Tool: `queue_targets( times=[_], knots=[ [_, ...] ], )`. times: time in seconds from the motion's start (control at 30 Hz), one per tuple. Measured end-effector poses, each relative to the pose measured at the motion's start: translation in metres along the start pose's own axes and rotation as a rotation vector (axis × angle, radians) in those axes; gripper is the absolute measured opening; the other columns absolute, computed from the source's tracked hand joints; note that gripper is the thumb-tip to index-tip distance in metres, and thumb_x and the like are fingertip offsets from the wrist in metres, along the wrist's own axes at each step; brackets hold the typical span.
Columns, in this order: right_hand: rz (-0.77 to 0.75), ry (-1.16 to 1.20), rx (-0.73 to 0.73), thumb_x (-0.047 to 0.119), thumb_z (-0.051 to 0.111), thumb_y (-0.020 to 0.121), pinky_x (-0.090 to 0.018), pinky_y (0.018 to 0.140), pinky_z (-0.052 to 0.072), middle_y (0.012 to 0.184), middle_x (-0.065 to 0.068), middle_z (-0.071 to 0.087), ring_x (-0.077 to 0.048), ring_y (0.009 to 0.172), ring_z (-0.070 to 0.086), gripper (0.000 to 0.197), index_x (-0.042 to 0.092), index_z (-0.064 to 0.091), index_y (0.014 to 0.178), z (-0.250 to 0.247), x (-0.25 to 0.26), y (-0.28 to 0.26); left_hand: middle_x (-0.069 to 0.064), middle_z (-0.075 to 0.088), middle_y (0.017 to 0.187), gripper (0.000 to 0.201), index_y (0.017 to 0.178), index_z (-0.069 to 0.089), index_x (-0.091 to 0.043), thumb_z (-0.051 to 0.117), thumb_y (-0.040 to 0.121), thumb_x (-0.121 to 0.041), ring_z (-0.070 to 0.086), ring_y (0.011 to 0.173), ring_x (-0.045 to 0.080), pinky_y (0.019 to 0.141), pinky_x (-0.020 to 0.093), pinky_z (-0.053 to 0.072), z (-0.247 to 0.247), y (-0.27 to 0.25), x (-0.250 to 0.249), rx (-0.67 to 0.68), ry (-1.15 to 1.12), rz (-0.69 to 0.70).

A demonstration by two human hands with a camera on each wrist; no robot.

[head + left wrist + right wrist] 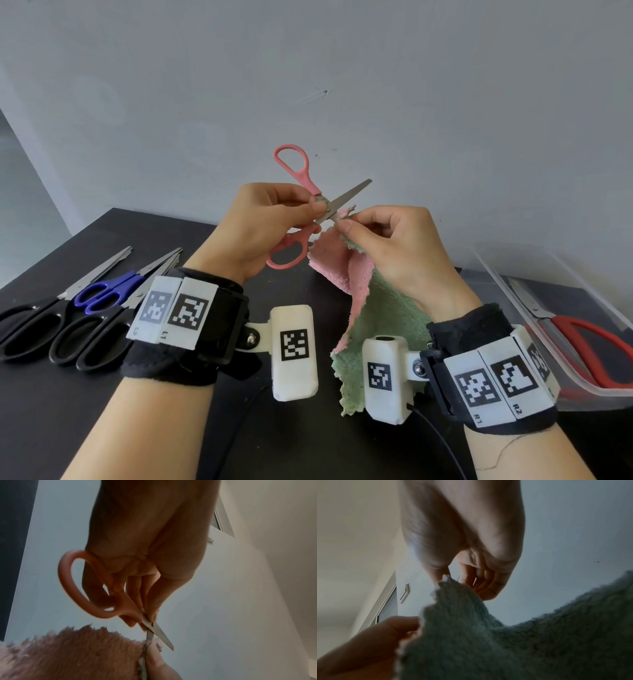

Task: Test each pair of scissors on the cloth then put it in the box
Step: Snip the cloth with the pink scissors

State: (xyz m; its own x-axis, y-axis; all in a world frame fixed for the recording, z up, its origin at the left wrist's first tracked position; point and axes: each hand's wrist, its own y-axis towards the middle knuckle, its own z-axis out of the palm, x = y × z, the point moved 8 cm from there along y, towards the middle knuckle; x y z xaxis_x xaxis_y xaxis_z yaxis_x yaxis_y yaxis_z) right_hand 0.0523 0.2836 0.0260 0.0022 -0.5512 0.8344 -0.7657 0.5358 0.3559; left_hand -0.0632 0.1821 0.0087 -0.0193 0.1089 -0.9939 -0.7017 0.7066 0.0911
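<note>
L hand pinching pink scissors at pivot, R hand pinching cloth, wristband tags R1, R2

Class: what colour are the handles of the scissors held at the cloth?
Pink handles; clearest in the head view.

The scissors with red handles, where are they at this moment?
In the head view the red-handled scissors lie inside the clear plastic box at the right edge of the black table, beside the right hand's wrist.

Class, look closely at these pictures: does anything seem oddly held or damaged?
Yes. The left hand pinches the pink scissors near the pivot, both finger loops empty. The cloth has ragged edges.
</note>
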Motion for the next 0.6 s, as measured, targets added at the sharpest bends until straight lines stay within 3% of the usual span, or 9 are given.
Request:
queue_targets(
  times=[0.23,0.37,0.6],
  knots=[
    [0.013,-0.025,0.01,0.016,0.068,0.086,-0.005,0.048,0.035,0.049,0.017,0.06,0.005,0.047,0.053,0.013,0.017,0.072,0.073,-0.001,0.001,0.0,-0.002,0.07,0.072,0.008,0.076,0.067,-0.009,0.067,0.084,-0.007,0.066,0.064,0.012,0.053,0.018,0.049,-0.012,0.001,-0.001,-0.028,-0.014,-0.011],
    [0.001,-0.052,0.012,0.015,0.067,0.086,-0.005,0.048,0.035,0.049,0.017,0.059,0.005,0.046,0.052,0.015,0.017,0.071,0.072,0.0,0.002,0.0,-0.002,0.07,0.073,0.01,0.075,0.067,-0.01,0.067,0.085,-0.008,0.067,0.066,0.013,0.054,0.019,0.049,-0.016,0.002,0.0,-0.042,-0.001,-0.017],
    [-0.039,-0.124,-0.041,0.014,0.069,0.084,-0.006,0.055,0.04,0.066,0.013,0.066,0.005,0.057,0.057,0.018,0.022,0.069,0.068,-0.004,0.002,0.001,0.002,0.07,0.079,0.009,0.076,0.068,-0.009,0.067,0.085,-0.007,0.067,0.067,0.013,0.056,0.02,0.051,-0.014,0.002,0.003,-0.05,0.003,-0.032]
  ],
)
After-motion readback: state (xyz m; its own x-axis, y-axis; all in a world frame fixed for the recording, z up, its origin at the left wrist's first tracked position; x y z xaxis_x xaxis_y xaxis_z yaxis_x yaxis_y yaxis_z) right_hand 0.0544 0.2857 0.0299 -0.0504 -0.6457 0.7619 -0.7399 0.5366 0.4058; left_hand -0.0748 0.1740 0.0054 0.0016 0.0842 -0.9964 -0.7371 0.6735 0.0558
